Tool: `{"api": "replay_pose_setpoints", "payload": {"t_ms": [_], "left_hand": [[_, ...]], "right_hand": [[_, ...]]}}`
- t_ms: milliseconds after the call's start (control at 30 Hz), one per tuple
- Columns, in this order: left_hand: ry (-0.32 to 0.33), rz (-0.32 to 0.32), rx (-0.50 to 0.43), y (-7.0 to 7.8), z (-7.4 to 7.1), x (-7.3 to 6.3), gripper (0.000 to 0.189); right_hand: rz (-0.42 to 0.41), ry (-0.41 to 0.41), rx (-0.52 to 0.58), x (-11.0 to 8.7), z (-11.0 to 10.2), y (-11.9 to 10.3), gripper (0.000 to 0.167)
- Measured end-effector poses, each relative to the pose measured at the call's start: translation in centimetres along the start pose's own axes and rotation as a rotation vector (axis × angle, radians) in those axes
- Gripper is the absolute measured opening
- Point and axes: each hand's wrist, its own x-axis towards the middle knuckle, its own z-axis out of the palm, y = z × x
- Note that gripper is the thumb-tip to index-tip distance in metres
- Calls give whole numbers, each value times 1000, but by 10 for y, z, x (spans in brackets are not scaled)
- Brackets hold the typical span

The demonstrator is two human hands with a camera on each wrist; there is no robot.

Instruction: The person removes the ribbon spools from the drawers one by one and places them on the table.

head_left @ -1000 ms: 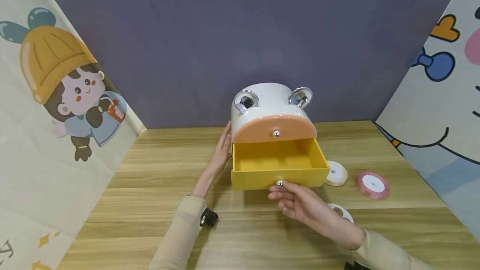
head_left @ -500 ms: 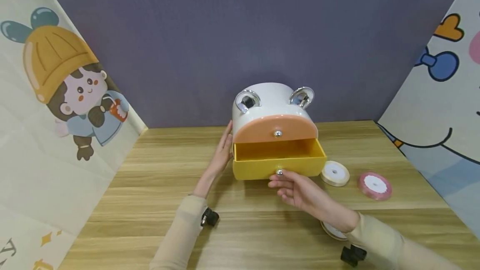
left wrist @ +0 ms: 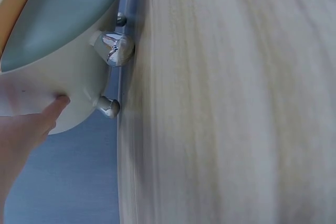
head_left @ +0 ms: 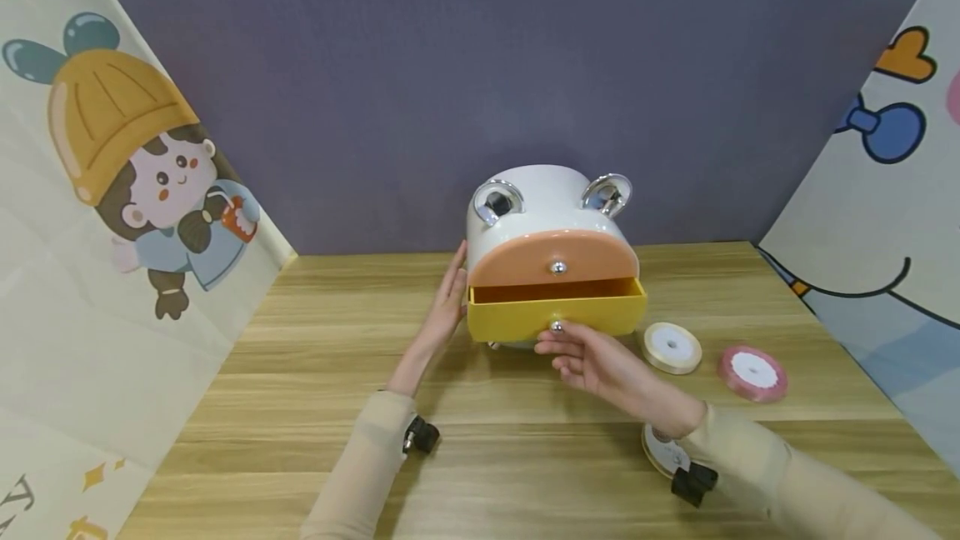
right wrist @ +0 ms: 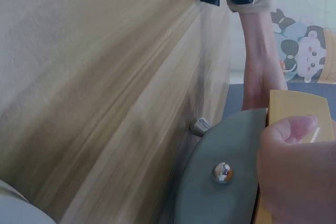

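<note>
– Wall at the left: what does it carry?
– Printed cartoon figure in a yellow hat.
– State of the left hand?
– Fingers extended, grasping nothing, laid against the left side of the white cabinet. Left wrist view: fingertip contact on the side wall, near the silver feet.
– Cabinet position?
– Far part of the worktop, slightly right of centre, before the dark backdrop. Peach drawer front flush; yellow drawer below it stands partly out. Grey-green front beneath that, clear in the right wrist view.
– Right hand?
– Thumb and finger pinch the silver knob of the yellow drawer; other fingers curled.
– Further right?
– White spool, near, partly hidden by the right sleeve. Cream spool, farther, just beside the drawer. Pink spool right of it, apart, flat on the worktop.
</note>
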Motion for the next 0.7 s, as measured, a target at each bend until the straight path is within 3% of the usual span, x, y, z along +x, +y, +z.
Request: {"api": "replay_pose_setpoints", "payload": {"t_ms": [700], "left_hand": [[-3, -7, -17, 0, 3, 0, 53]], "right_hand": [[15, 36, -39, 22, -7, -12, 34]]}}
